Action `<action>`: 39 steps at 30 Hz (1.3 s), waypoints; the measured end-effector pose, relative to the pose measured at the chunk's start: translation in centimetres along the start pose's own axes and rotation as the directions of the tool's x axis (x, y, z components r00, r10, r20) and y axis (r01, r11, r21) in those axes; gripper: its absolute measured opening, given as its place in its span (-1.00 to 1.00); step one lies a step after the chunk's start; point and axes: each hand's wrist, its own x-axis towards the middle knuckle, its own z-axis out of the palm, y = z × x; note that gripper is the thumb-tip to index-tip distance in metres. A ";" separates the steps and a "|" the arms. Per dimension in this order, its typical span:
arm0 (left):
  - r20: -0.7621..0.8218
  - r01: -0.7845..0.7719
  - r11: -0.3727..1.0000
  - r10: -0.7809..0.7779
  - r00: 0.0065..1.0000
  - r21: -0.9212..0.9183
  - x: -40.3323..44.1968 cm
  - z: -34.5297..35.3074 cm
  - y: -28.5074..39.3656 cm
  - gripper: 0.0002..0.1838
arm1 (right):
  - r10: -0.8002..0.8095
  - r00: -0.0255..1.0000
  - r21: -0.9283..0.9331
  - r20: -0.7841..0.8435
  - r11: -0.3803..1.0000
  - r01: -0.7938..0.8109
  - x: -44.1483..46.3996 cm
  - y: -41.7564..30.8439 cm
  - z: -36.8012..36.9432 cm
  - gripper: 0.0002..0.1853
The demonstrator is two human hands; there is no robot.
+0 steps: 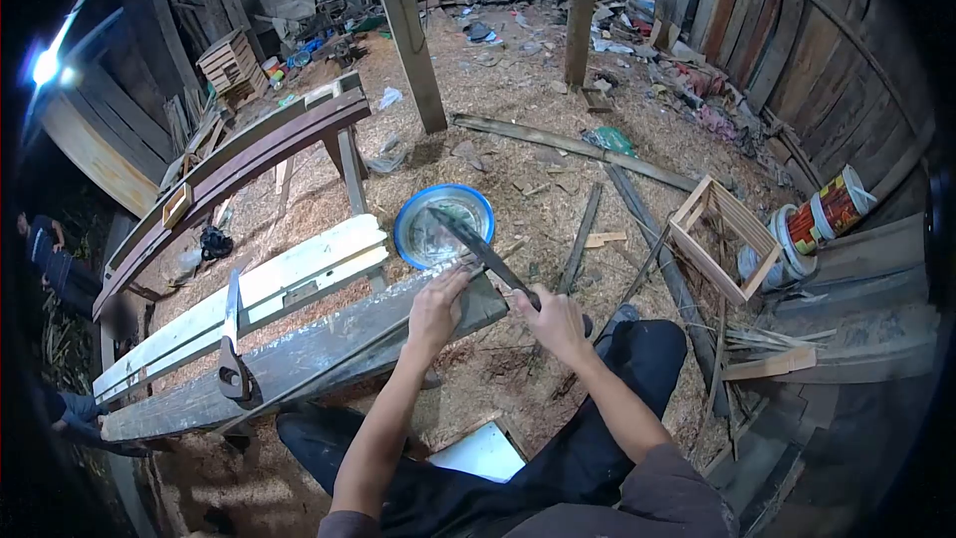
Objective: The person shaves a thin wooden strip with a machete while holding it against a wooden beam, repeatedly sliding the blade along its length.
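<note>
My right hand (556,324) is closed around the handle of a machete (476,245), whose long dark blade points forward and left over the bench end. My left hand (438,309) is closed on a thin wooden strip (339,367) that slants along the front of a weathered plank bench (329,341). The blade lies just ahead of the left fingers, near the strip's far end; whether they touch, I cannot tell. Beyond the blade stands a blue-rimmed metal basin (401,239), partly covered by it. A handsaw (231,344) rests on the bench to the left.
Pale boards (249,299) lie behind the bench, with a long dark-red beam (259,144) farther back. At right are a wooden frame (709,264), stacked buckets (822,214) and loose timber (667,224). Wood shavings cover the floor around a post (408,40). People (65,264) are at far left.
</note>
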 end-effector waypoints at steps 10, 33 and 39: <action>0.015 0.015 1.000 -0.014 1.000 -0.020 -0.1 0.4 -0.1 -0.58 | 0.121 0.992 -0.019 -0.045 0.992 -0.122 0.5 0.7 0.6 -0.34; -0.003 0.057 0.998 -0.057 0.998 -0.019 0.7 0.6 1.0 -0.59 | 0.144 0.987 -0.055 -0.071 0.987 -0.148 0.5 0.6 0.0 -0.35; 0.034 0.047 0.999 -0.048 0.998 0.016 0.6 0.6 0.9 -0.58 | 0.112 0.992 0.122 -0.060 0.987 -0.104 -0.1 0.6 0.3 -0.33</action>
